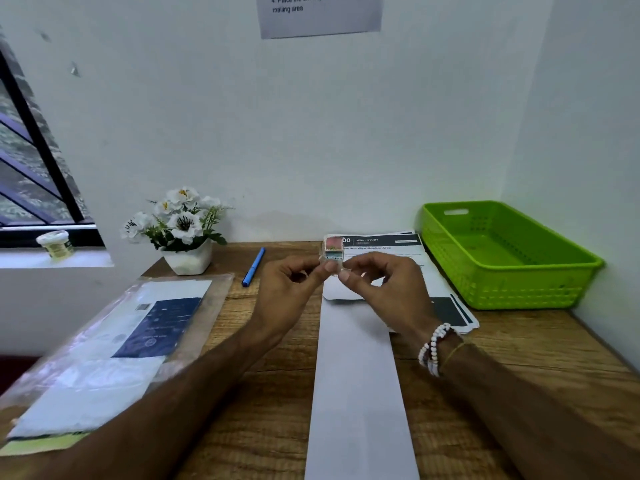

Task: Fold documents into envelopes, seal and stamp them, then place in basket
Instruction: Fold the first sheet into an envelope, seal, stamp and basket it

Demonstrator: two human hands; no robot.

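A long white envelope (356, 382) lies lengthwise on the wooden desk (266, 410), running from the near edge toward the middle. Above its far end, my left hand (287, 289) and my right hand (384, 285) together pinch a small strip of stamps (333, 252) with pink and blue pictures, held upright in the air. A stack of printed documents (446, 306) lies behind the envelope, partly hidden by my right hand. The green plastic basket (585, 271) stands at the far right with nothing visible in it.
A clear plastic sleeve of white envelopes (114, 344) lies at the left of the desk. A blue pen (253, 267) and a white pot of artificial flowers (183, 233) stand at the back. Walls close in behind and on the right. A small jar (55, 244) sits on the window sill.
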